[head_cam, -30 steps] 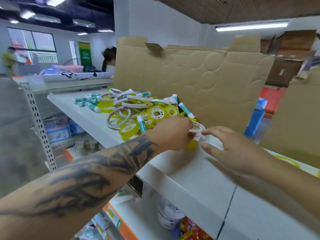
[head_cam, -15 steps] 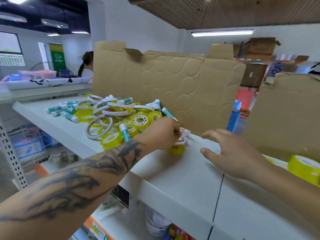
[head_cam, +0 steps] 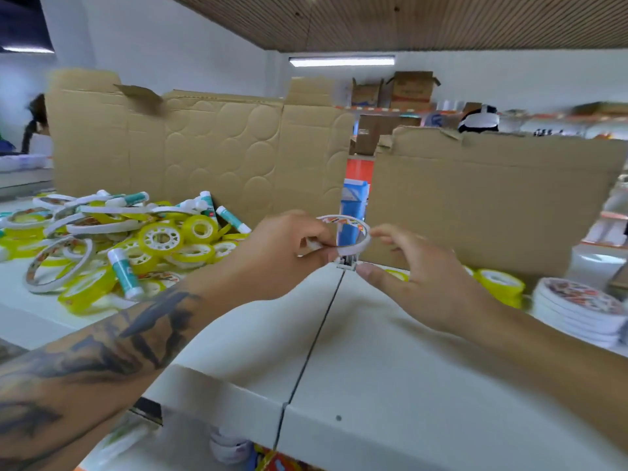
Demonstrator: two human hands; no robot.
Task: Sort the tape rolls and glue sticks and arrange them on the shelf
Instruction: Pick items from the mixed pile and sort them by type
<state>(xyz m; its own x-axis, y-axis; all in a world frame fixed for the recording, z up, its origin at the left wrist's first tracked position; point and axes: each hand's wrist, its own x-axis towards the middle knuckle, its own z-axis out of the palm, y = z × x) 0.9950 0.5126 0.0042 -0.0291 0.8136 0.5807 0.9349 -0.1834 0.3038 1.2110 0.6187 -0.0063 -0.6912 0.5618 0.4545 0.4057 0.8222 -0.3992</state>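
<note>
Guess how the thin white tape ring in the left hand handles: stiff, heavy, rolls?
Thin white tape ring: probably light, since the left hand pinches it by the rim alone. A narrow band with a big open centre, likely flexes. Round, so may roll on edge.

1. A thin white tape ring with a printed inner face is held up above the shelf, tilted so its opening shows, pinched at its near-left edge.
2. A mixed pile lies on the left part of the shelf: wide white rings, smaller yellow tape rolls with white cores, and glue sticks jumbled together.
3. One glue stick, white cap and teal label, lies at the pile's near edge.
4. A yellow tape roll sits on the right, beside a neat stack of white rings lying flat.
</note>
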